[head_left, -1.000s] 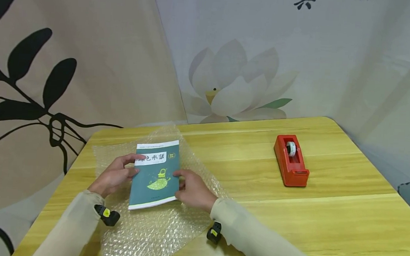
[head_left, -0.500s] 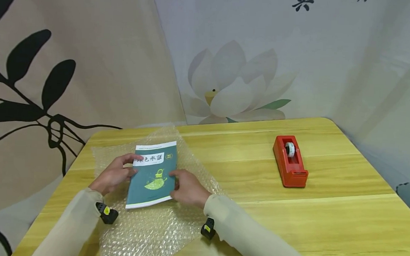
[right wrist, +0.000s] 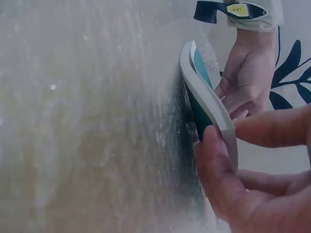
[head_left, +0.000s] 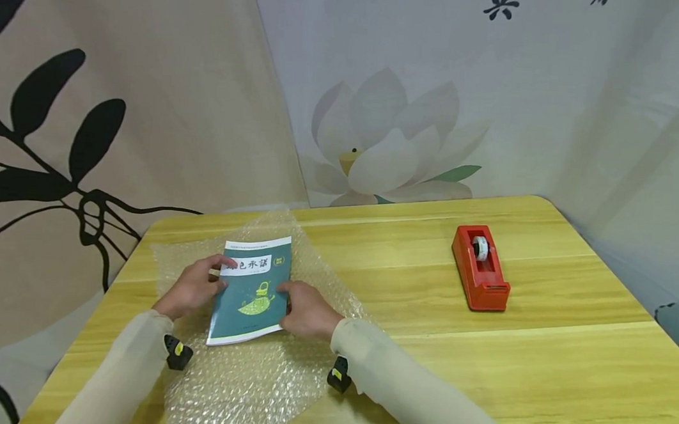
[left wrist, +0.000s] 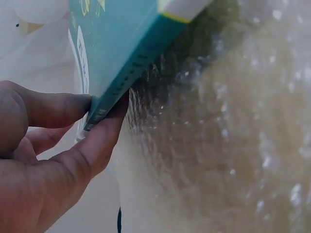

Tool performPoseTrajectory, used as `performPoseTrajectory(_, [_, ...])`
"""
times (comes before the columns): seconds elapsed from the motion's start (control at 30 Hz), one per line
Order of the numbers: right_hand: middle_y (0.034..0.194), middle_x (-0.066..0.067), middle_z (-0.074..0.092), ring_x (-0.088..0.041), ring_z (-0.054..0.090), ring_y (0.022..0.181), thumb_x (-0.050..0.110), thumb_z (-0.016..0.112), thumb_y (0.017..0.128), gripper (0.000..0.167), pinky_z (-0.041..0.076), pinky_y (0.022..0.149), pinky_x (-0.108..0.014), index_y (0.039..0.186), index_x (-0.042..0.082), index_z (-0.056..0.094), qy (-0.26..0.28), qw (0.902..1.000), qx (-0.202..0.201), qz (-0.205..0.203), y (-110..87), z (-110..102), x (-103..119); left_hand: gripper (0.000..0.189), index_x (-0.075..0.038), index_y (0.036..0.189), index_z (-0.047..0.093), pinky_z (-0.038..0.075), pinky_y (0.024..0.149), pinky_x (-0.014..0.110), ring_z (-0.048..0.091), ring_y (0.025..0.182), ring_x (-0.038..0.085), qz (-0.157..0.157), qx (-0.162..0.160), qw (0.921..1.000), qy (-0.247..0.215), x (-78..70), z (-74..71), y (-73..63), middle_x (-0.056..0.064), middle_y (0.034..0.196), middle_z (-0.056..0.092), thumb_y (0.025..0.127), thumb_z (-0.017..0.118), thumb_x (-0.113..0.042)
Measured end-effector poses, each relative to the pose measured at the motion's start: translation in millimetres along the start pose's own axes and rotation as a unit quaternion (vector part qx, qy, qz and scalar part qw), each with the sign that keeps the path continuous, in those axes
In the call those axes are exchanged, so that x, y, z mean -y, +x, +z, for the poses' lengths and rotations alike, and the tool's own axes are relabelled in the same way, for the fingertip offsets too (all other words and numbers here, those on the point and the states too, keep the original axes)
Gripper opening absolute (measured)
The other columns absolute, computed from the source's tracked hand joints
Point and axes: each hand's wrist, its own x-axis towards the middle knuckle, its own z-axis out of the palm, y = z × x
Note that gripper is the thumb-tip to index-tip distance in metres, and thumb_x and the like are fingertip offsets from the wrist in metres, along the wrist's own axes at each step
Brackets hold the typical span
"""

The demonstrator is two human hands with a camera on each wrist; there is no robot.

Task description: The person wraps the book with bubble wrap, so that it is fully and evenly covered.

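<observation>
A teal paperback book (head_left: 254, 297) with a white title box and a yellow-green drawing is held over a sheet of bubble wrap (head_left: 238, 389). My left hand (head_left: 191, 287) pinches its left edge, at the spine; in the left wrist view the thumb and fingers grip both sides of the spine (left wrist: 129, 68). On the opposite side my right hand (head_left: 309, 311) pinches the page edge. The right wrist view shows the pages (right wrist: 209, 92) bowed in a slight curve, with dark shadow on the wrap below the book.
A red tape dispenser (head_left: 482, 271) with a white roll stands on the right part of the wooden table (head_left: 538, 376). Behind the table hangs a cloth backdrop (head_left: 207, 102) printed with leaves and a lotus. The wrap reaches toward the table's back edge.
The book and my right hand have shifted slightly left over the wrap. My left hand has hardly moved, and both hands keep their hold.
</observation>
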Motion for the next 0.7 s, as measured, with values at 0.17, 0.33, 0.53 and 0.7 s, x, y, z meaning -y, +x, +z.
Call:
performPoseTrajectory(0.17, [0.123, -0.014, 0.065, -0.014, 0.057, 0.092, -0.013, 0.064, 0.076, 0.067, 0.051, 0.080, -0.024, 0.142, -0.001, 0.052, -0.011, 0.9999, -0.003, 0.004, 3.2, 1.0, 0.6, 0.038, -0.004, 0.136, 0.052, 0.055, 0.092, 0.048, 0.055, 0.119, 0.044, -0.003, -0.004, 0.9998, 0.020, -2.7, -1.7, 0.9, 0.030, 0.142, 0.045, 0.098, 0.055, 0.002])
performPoseTrajectory(0.33, [0.134, -0.015, 0.063, -0.015, 0.059, 0.103, -0.014, 0.064, 0.076, 0.068, 0.053, 0.092, -0.028, 0.142, -0.001, 0.052, -0.026, 0.9997, -0.001, 0.003, 4.2, 2.5, 1.4, 0.033, -0.004, 0.133, 0.056, 0.054, 0.094, 0.052, 0.055, 0.122, 0.046, -0.003, -0.005, 0.9995, 0.031, -3.5, -3.4, 0.1, 0.031, 0.143, 0.047, 0.100, 0.055, -0.005])
performPoseTrajectory(0.53, [0.141, -0.015, 0.060, -0.017, 0.060, 0.115, -0.014, 0.063, 0.077, 0.068, 0.053, 0.097, -0.030, 0.143, -0.002, 0.051, -0.034, 0.9994, 0.004, 0.004, 4.2, 3.7, 2.9, 0.032, -0.004, 0.131, 0.059, 0.054, 0.097, 0.055, 0.054, 0.126, 0.048, -0.004, -0.005, 0.9992, 0.039, -2.6, -3.7, -0.7, 0.031, 0.147, 0.047, 0.100, 0.055, -0.009])
performPoseTrajectory(0.7, [0.145, -0.016, 0.057, -0.023, 0.058, 0.128, -0.013, 0.063, 0.077, 0.069, 0.051, 0.106, -0.035, 0.144, -0.002, 0.050, -0.044, 0.9990, 0.007, 0.005, 4.0, 4.4, 1.6, 0.032, -0.004, 0.131, 0.060, 0.055, 0.095, 0.054, 0.055, 0.125, 0.048, 0.002, -0.010, 0.9993, 0.037, -1.9, -2.4, -0.8, 0.031, 0.148, 0.047, 0.100, 0.055, -0.010])
